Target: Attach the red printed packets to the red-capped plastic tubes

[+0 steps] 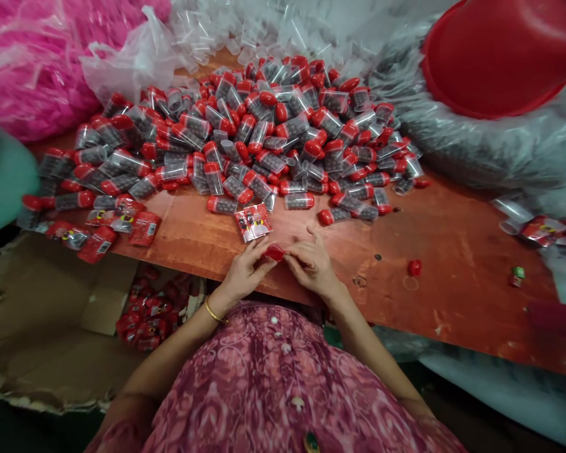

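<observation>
At a wood-grained table [188,234], the left hand [245,269] pinches a glossy red piece [274,251] near the edge, its shape unclear; whether the right hand [312,259], fingertips beside it, also grips cannot be told. Clear, red-capped cylinders [214,180] heap beyond; a smooth red tub [495,63] is cropped.

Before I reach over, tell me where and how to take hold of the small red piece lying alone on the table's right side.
Pinch the small red piece across its left and right sides, best coming from above with the right hand, the nearer one. It looks compact and rounded, and lies apart from the pile of tubes with bare tabletop either side, so fingertips should fit.
</observation>
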